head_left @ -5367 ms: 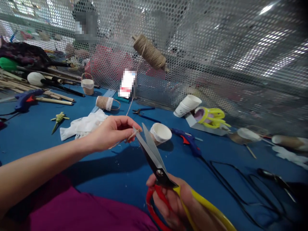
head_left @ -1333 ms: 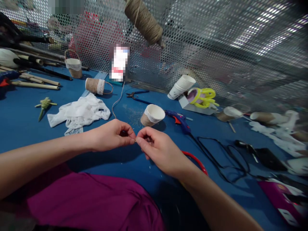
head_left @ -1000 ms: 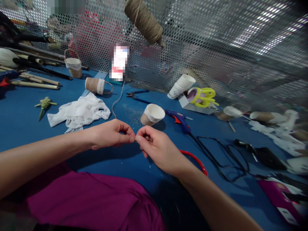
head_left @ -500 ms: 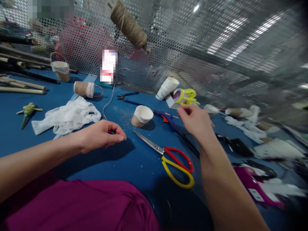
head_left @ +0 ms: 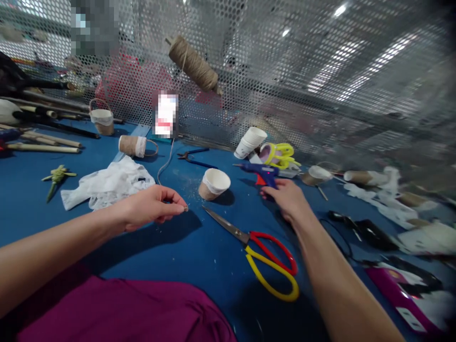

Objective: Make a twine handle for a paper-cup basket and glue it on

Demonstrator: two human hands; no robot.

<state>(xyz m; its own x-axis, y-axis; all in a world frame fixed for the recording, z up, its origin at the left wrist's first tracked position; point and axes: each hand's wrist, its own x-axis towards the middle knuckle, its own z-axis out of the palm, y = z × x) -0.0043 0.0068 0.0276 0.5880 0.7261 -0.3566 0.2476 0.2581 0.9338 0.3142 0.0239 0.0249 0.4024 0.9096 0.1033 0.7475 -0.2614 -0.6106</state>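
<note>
My right hand (head_left: 287, 197) is closed around the handle of a blue glue gun (head_left: 261, 172) with a red-orange trigger, its nozzle pointing left. My left hand (head_left: 160, 205) pinches a tiny brownish piece (head_left: 185, 208) between thumb and fingertips; it is too small to name surely. Between the hands stands a small paper cup (head_left: 214, 184), its lower part wrapped in brown twine and its rim edged with white lace. Large scissors (head_left: 245, 240) with one red and one yellow handle lie before it, blades slightly apart, tips toward the cup.
White lace (head_left: 107, 183) lies bunched at left. Behind it are two twine-wrapped cups with handles, one upright (head_left: 103, 122), one tipped over (head_left: 132, 146). Pliers (head_left: 195, 156), stacked paper cups (head_left: 250, 141) and yellow-handled scissors (head_left: 283, 154) stand further back. A twine spool (head_left: 194, 64) hangs on the mesh.
My right hand has taken hold of the glue gun and raised it off the table. My left hand keeps its pinch on the tiny piece. The whole view has shifted slightly.
</note>
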